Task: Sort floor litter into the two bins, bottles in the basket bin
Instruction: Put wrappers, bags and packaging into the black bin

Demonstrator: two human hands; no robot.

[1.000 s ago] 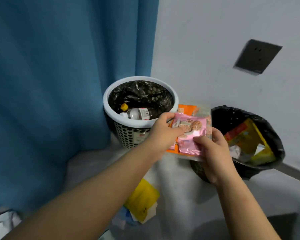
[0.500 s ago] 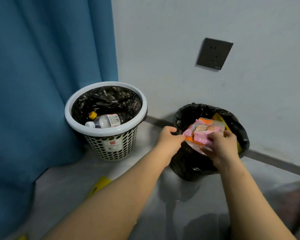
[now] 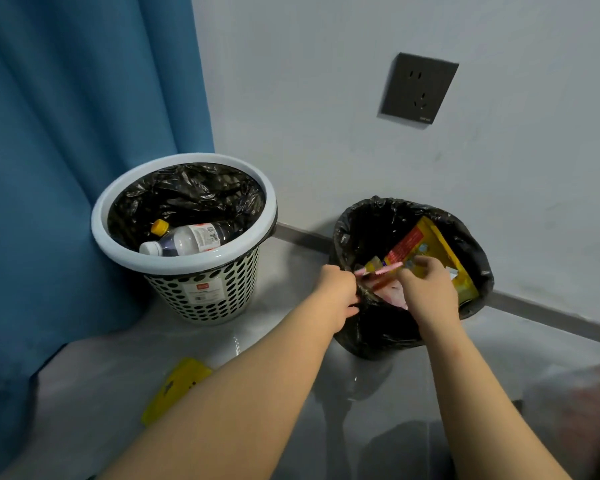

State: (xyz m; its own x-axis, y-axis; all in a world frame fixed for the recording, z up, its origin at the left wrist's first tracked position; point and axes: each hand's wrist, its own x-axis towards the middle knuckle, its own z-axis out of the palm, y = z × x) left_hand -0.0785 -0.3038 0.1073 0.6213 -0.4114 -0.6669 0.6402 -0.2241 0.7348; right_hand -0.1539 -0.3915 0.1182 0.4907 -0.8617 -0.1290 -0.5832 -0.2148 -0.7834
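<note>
Down in the corner, the person leans over the black-bagged bin [image 3: 378, 329], which stands against the wall [image 3: 326, 98]. Their right hand [image 3: 428, 289] is over its mouth with the fingers [image 3: 418, 265] curled down onto some pink packets [image 3: 378, 270]. It holds them just inside the near rim; I cannot see the thumb. The left hand [image 3: 338, 289] is at that same rim, its fingers curled tight and gripping the puckered edge of the bag. The pink packets show between the two hands, partly below the rim, above a big yellow packet [image 3: 437, 249] lying deeper in the bin.

To the left, beside the blue curtain [image 3: 66, 168], stands the basket bin [image 3: 201, 296], well apart from both hands. A clear bottle [image 3: 187, 240] with a white cap lies in it, and a yellow cap [image 3: 160, 226] pokes up just behind. A yellow wrapper [image 3: 175, 389] lies on the floor [image 3: 101, 393] near the left forearm. A dark socket [image 3: 420, 88] sits on the wall above.
</note>
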